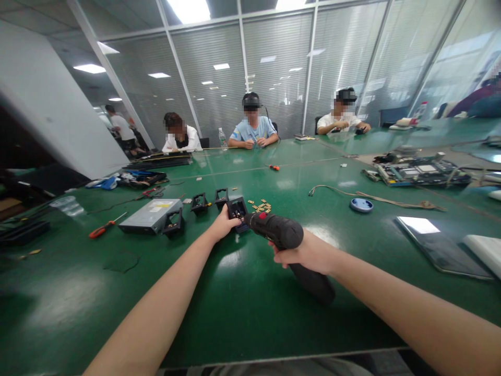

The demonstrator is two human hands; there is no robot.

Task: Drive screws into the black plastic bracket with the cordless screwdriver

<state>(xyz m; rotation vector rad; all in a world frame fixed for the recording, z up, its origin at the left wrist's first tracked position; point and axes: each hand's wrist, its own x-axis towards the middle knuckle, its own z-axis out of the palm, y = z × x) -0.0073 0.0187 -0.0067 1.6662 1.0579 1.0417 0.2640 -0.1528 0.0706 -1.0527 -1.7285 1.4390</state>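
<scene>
My right hand (301,251) is wrapped round the grip of a black cordless drill (276,228), which points away to the left. Its tip reaches the open side of a small black plastic housing (237,208). With its fingers closed on the left edge of that housing, my left hand (225,223) keeps it tilted just above or on the table. Several small brass-coloured pieces (261,206) lie loose behind the drill. To the left stand three similar black housings, the nearest one (173,223) beside a grey disc drive (151,215).
An orange-handled screwdriver (102,228) lies left on the green table (235,313). At right are a blue round lid (361,204), a cable (399,200), a dark glossy tablet-like slab (440,245) and circuit boards (425,171). Across the table sit three people, a bottle (223,139) among them.
</scene>
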